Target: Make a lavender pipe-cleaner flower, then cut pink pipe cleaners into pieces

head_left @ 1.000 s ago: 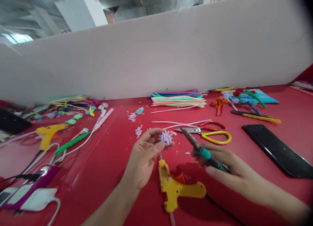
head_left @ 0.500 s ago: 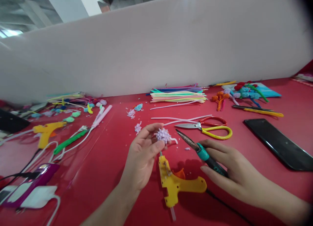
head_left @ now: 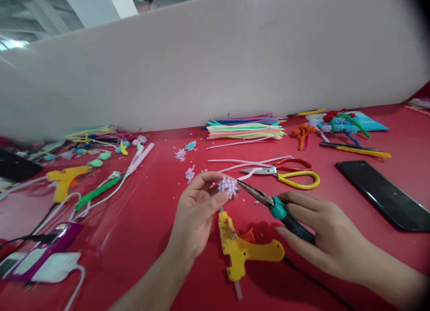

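My left hand (head_left: pixel 196 212) pinches a small lilac pipe-cleaner flower (head_left: pixel 227 186) between thumb and fingertips, held just above the red table (head_left: pixel 151 239). My right hand (head_left: pixel 322 232) grips teal-handled needle-nose pliers (head_left: pixel 272 205), their tip touching the flower's right side. A yellow hot glue gun (head_left: pixel 243 250) lies on the table below the flower, between both hands. Red-and-yellow scissors (head_left: pixel 287 174) rest just beyond the pliers.
A stack of pastel pipe cleaners (head_left: pixel 245 131) lies by the white partition (head_left: pixel 215 69). A black phone (head_left: pixel 383 194) sits at right, finished flowers (head_left: pixel 332 125) behind it. At left are a second glue gun (head_left: pixel 63 181), cables and a purple device (head_left: pixel 40 257).
The pliers' tip has swung left and now meets the flower. The left hand keeps its pinch on the flower, barely shifting. The view dropped slightly.
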Action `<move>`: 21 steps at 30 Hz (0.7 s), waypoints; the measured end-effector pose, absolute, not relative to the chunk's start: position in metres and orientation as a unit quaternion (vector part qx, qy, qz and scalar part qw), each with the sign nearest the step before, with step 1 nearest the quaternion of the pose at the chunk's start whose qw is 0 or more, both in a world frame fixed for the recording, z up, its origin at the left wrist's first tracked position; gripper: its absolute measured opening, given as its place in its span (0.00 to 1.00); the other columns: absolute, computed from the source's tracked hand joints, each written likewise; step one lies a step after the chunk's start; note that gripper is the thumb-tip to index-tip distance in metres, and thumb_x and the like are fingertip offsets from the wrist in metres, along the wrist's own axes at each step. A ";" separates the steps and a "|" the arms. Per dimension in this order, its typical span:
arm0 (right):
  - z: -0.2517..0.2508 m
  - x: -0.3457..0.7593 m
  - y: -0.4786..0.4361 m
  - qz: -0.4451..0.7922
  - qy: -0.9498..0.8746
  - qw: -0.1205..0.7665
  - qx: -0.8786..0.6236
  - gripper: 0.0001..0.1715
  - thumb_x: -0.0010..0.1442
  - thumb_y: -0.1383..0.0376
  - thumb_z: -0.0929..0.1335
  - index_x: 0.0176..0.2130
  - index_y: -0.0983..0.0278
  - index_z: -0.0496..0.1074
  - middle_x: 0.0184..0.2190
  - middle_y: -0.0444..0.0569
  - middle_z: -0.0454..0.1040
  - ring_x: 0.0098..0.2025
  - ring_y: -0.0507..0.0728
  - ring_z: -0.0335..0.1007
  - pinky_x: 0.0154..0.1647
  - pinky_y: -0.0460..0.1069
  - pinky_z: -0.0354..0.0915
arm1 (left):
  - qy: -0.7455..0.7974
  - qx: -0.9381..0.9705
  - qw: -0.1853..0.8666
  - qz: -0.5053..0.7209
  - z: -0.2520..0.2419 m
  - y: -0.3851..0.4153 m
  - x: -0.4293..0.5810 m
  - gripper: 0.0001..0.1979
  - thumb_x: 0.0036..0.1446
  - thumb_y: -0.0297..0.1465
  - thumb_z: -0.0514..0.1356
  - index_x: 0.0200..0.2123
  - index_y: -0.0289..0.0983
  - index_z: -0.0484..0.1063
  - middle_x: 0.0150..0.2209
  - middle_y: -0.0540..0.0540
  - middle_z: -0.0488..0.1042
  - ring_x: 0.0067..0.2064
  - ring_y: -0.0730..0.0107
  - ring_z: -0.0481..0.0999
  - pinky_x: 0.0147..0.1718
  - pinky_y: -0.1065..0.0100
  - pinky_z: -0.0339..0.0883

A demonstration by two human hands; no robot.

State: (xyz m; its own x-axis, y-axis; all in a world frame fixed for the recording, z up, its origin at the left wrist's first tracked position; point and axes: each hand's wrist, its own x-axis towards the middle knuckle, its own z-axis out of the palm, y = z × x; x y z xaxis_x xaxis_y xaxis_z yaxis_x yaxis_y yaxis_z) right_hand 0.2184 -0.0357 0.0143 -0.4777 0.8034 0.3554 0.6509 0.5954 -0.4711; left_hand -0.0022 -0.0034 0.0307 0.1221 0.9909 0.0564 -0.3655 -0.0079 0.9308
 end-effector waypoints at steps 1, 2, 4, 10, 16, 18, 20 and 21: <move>0.014 0.218 -0.036 0.136 -0.850 0.276 -0.428 0.10 0.57 0.62 0.63 0.25 0.61 0.65 0.30 0.52 0.70 0.32 0.56 0.67 0.32 0.49 0.64 | 0.357 0.441 0.603 0.561 0.030 -0.003 -0.002 0.12 0.45 0.24 0.63 0.36 0.39 0.72 0.35 0.49 0.72 0.36 0.72 0.72 0.36 0.72 0.67; 0.014 0.219 -0.036 0.134 -0.851 0.274 -0.428 0.10 0.57 0.62 0.63 0.25 0.61 0.65 0.30 0.52 0.70 0.32 0.56 0.67 0.32 0.49 0.64 | 0.357 0.443 0.598 0.565 0.030 -0.003 -0.002 0.12 0.46 0.24 0.63 0.36 0.39 0.72 0.35 0.49 0.72 0.35 0.73 0.71 0.36 0.72 0.67; 0.014 0.219 -0.036 0.132 -0.852 0.269 -0.429 0.10 0.57 0.62 0.63 0.25 0.61 0.65 0.30 0.52 0.69 0.32 0.56 0.67 0.32 0.49 0.64 | 0.354 0.445 0.591 0.571 0.030 -0.002 -0.002 0.11 0.46 0.24 0.63 0.36 0.39 0.71 0.35 0.49 0.71 0.35 0.74 0.70 0.35 0.74 0.66; 0.015 0.218 -0.036 0.131 -0.853 0.272 -0.426 0.09 0.57 0.63 0.62 0.26 0.61 0.65 0.29 0.51 0.69 0.32 0.56 0.67 0.32 0.49 0.64 | 0.345 0.448 0.589 0.577 0.028 -0.001 -0.001 0.11 0.46 0.23 0.63 0.35 0.38 0.71 0.35 0.49 0.70 0.36 0.76 0.69 0.36 0.77 0.64; 0.016 0.218 -0.037 0.119 -0.854 0.267 -0.430 0.09 0.58 0.64 0.62 0.26 0.63 0.64 0.29 0.51 0.69 0.32 0.55 0.67 0.32 0.48 0.63 | 0.330 0.471 0.588 0.570 0.026 -0.002 -0.002 0.12 0.48 0.22 0.62 0.37 0.37 0.69 0.35 0.49 0.69 0.36 0.78 0.68 0.36 0.78 0.63; 0.016 0.218 -0.036 0.118 -0.854 0.267 -0.430 0.09 0.57 0.64 0.62 0.26 0.63 0.64 0.29 0.51 0.69 0.32 0.55 0.67 0.32 0.48 0.62 | 0.328 0.474 0.587 0.568 0.027 -0.002 -0.002 0.12 0.48 0.22 0.62 0.37 0.37 0.69 0.35 0.49 0.69 0.36 0.78 0.68 0.36 0.79 0.63; 0.015 0.218 -0.036 0.118 -0.855 0.267 -0.428 0.09 0.57 0.64 0.62 0.26 0.63 0.64 0.29 0.52 0.69 0.32 0.55 0.67 0.32 0.48 0.62 | 0.326 0.476 0.587 0.567 0.027 -0.002 -0.001 0.12 0.48 0.21 0.61 0.37 0.37 0.69 0.35 0.49 0.69 0.36 0.78 0.68 0.36 0.79 0.63; 0.015 0.218 -0.036 0.119 -0.856 0.267 -0.427 0.09 0.57 0.64 0.62 0.26 0.63 0.64 0.29 0.52 0.69 0.32 0.55 0.67 0.32 0.48 0.62 | 0.325 0.478 0.587 0.567 0.027 -0.002 -0.001 0.12 0.48 0.21 0.61 0.37 0.37 0.69 0.35 0.50 0.69 0.36 0.79 0.68 0.36 0.79 0.63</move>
